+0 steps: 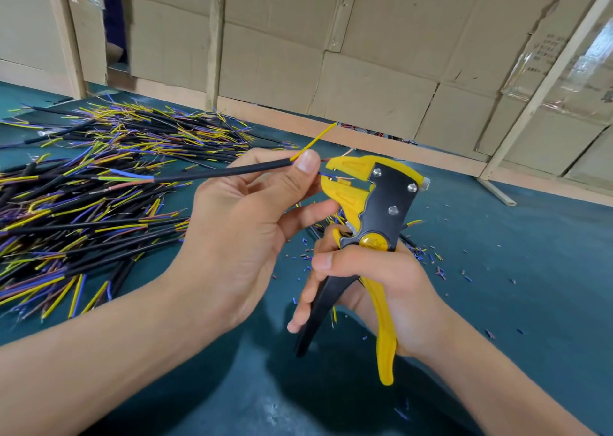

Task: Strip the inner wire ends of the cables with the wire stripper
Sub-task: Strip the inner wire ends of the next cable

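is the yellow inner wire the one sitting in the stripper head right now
No, the yellow wire sticks up free above the left hand; the blue wire enters the wire stripper.

Two hands at work: the left hand holds one black cable, the right hand one wire stripper. Far left lies one pile of cables, too many to count. Countless insulation bits dot the near table.

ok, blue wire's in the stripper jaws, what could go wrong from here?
1. The left hand thumb pinches the cable right beside the wire stripper head; a squeeze might nip it.
2. The yellow wire sticks up loose and could snag.
3. The blue wire looks shallowly seated, so it may strip short.
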`<action>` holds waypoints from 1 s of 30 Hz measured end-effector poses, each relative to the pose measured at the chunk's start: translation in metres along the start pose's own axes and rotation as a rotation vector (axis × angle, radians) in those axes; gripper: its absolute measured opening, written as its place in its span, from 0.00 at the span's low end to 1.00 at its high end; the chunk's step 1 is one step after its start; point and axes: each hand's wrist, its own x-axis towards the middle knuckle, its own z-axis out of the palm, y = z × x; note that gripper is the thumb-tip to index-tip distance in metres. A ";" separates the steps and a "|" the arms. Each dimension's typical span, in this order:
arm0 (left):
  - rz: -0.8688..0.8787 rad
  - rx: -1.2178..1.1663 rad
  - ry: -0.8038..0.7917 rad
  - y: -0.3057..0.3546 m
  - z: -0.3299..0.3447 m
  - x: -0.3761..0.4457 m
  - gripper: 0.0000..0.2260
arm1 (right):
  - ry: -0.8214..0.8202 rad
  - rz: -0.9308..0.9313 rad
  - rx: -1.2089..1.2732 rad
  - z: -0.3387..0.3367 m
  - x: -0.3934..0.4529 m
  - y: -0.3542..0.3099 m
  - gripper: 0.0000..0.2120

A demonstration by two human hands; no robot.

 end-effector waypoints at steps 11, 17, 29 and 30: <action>-0.019 0.001 0.004 0.003 0.002 0.000 0.06 | -0.161 0.018 0.141 0.006 -0.004 -0.007 0.07; -0.038 -0.016 0.007 0.001 0.001 0.000 0.08 | -0.175 0.039 0.163 0.004 -0.002 -0.007 0.05; -0.069 0.022 0.057 -0.003 -0.004 0.007 0.04 | -0.113 0.101 0.191 0.004 -0.003 -0.007 0.06; -0.072 0.012 0.070 -0.001 -0.006 0.009 0.04 | -0.133 0.093 0.190 0.007 -0.001 -0.009 0.06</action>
